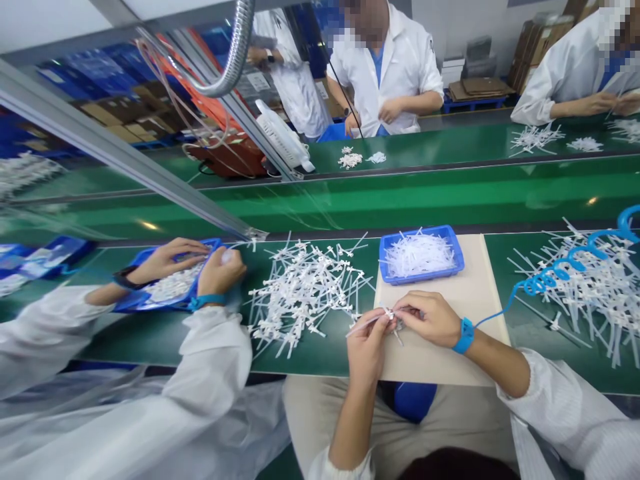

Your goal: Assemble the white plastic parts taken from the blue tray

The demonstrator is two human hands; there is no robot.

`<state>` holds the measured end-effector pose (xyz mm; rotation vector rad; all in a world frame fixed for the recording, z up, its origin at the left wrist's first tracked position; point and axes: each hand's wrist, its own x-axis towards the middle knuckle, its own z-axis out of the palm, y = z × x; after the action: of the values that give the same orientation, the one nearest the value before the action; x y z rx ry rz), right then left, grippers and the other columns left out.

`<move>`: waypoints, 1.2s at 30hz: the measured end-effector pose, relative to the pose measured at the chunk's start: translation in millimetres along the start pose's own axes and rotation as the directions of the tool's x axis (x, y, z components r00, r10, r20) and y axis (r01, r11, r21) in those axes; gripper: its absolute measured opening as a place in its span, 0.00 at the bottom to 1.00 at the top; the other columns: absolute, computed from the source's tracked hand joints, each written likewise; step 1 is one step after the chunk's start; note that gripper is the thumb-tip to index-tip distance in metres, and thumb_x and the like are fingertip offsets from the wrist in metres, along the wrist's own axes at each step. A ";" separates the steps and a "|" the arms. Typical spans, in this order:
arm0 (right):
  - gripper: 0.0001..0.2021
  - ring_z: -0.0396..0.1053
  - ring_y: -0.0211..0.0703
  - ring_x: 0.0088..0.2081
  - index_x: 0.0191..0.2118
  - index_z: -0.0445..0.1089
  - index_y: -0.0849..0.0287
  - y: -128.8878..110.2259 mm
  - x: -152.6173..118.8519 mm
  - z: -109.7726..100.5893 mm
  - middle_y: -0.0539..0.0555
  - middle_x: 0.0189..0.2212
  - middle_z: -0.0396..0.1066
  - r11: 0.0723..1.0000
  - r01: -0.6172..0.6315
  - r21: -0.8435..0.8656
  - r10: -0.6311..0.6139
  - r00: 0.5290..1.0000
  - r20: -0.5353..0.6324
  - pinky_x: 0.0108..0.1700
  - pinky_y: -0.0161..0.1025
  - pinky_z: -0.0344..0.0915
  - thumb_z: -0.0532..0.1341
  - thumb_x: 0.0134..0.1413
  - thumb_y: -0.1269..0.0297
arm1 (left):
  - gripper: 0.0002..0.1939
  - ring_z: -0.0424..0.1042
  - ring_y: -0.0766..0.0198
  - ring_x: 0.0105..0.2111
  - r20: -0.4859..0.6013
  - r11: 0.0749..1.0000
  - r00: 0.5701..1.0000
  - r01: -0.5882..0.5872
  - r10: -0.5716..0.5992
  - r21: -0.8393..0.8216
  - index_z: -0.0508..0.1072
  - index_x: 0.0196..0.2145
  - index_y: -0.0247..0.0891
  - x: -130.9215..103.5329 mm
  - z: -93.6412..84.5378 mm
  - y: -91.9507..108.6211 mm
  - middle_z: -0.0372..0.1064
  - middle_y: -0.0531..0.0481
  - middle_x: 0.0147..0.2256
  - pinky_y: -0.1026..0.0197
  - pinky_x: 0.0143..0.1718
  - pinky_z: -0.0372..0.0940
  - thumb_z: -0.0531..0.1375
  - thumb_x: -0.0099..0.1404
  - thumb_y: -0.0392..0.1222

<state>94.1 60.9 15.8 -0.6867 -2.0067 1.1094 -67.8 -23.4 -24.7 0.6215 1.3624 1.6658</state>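
My left hand (369, 337) is closed on a small white part (389, 313) with thin translucent strips sticking out of it. From the right, my right hand (429, 319), with a blue wrist strap, pinches at the same part, so the fingertips of both hands nearly meet. Both hands are over a beige board (480, 293). Just beyond them a blue tray (423, 277) holds many short translucent strips (420, 253). Left of my hands lies a heap of white parts with strips (305, 287). What exactly my right fingertips grip is partly hidden.
At the left, a co-worker's hands (220, 270) are at a blue tray of white parts (175, 283). Another heap (595, 287) lies at the right, with a coiled blue cord (545, 277) over it. Metal frame posts (150, 160) and a green conveyor (340, 200) stand beyond.
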 end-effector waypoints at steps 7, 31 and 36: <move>0.07 0.78 0.42 0.36 0.39 0.80 0.54 1.5 -0.7 3.1 0.52 0.35 0.82 0.997 -0.025 0.072 0.025 1.000 0.011 0.40 0.37 0.73 0.64 0.66 0.70 | 0.17 0.80 0.60 0.32 -0.013 0.998 1.000 -0.022 0.023 0.059 0.84 0.36 0.36 -2.1 1.2 2.7 0.82 0.45 0.34 0.58 0.39 0.78 0.77 0.57 0.51; 0.08 0.75 0.41 0.30 0.34 0.78 0.55 5.8 -5.6 6.8 0.50 0.29 0.80 0.998 -0.058 -0.020 0.059 0.998 0.015 0.35 0.36 0.68 0.64 0.66 0.70 | 0.07 0.81 0.56 0.35 0.064 0.951 0.989 -0.144 0.132 0.274 0.85 0.35 0.38 -4.5 2.8 11.4 0.82 0.46 0.33 0.57 0.40 0.76 0.73 0.62 0.45; 0.07 0.78 0.42 0.31 0.38 0.79 0.56 7.2 -6.4 10.8 0.51 0.31 0.81 0.989 -0.118 0.089 0.118 0.993 0.009 0.35 0.36 0.72 0.63 0.68 0.67 | 0.09 0.82 0.55 0.35 0.022 0.960 0.992 -0.127 0.125 0.251 0.85 0.36 0.38 -5.3 3.2 8.5 0.83 0.45 0.34 0.57 0.40 0.77 0.73 0.62 0.46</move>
<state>90.0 54.5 3.6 -0.7654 -1.9275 1.2625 -65.2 -26.5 -15.0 0.8755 1.5730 1.5993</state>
